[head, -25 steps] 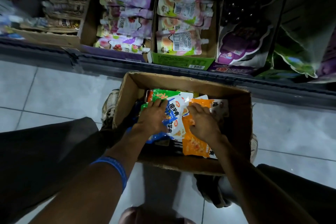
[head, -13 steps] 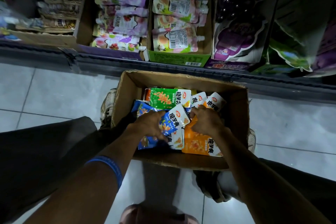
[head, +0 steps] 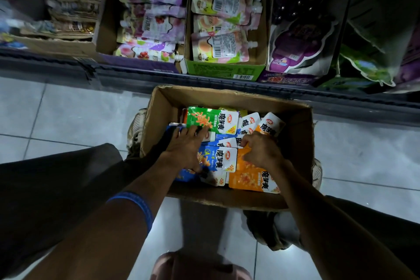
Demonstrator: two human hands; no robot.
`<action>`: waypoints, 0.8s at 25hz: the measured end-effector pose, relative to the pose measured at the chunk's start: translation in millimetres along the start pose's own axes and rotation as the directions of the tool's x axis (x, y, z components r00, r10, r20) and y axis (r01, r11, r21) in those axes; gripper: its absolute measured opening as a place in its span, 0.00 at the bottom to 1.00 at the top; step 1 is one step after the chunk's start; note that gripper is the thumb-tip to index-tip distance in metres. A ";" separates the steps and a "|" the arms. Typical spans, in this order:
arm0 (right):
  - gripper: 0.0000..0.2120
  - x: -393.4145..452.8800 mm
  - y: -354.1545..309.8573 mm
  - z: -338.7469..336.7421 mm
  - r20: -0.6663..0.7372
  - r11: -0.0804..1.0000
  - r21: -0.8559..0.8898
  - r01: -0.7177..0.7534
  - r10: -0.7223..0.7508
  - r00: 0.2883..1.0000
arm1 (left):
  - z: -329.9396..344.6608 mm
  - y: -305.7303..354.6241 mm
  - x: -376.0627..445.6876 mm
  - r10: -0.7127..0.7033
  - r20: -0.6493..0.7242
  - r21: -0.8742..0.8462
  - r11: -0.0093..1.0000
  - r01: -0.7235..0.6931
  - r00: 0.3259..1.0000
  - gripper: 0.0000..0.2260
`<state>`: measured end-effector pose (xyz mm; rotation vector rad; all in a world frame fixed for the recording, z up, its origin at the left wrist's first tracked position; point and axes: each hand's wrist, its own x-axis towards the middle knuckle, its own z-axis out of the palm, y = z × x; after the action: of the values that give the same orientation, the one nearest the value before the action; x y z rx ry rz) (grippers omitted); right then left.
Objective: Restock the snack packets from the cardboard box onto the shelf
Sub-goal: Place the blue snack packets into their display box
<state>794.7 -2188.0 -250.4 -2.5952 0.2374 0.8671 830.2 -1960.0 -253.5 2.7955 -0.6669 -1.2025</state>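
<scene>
Cardboard box on floor below shelf, full of snack packets, all printed 魔芋爽, some "20%". Left hand flat, fingers spread loose over green packet and blue packet. Right hand fingers curled, pinching orange packet. Shelf trays hold spouted pouches.

Pale floor tiles, a blue wristband

Left hand hides blue packet; far-left shelf goods blurred.
</scene>
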 end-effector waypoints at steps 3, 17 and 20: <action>0.17 1.0 -1.2 0.4 -0.005 0.999 -0.038 0.005 -0.005 1.000 | 3.0 -4.3 -0.4 -0.001 0.051 -0.180 0.984 0.010 0.999 0.52; 0.26 -2.3 -26.9 16.6 -0.010 0.911 0.381 0.157 -0.166 0.986 | -0.8 -21.1 0.3 -0.041 0.201 -0.464 0.876 0.132 0.979 0.51; 0.12 -2.5 -20.9 20.3 -0.052 0.918 0.254 0.305 -0.302 0.952 | 1.4 -22.6 -1.0 -0.030 0.171 -0.527 0.842 0.117 0.985 0.46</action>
<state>787.6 -2160.5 -257.2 -2.3111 -0.0492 0.6597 837.0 -1938.9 -258.0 2.2894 -0.1756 -1.3735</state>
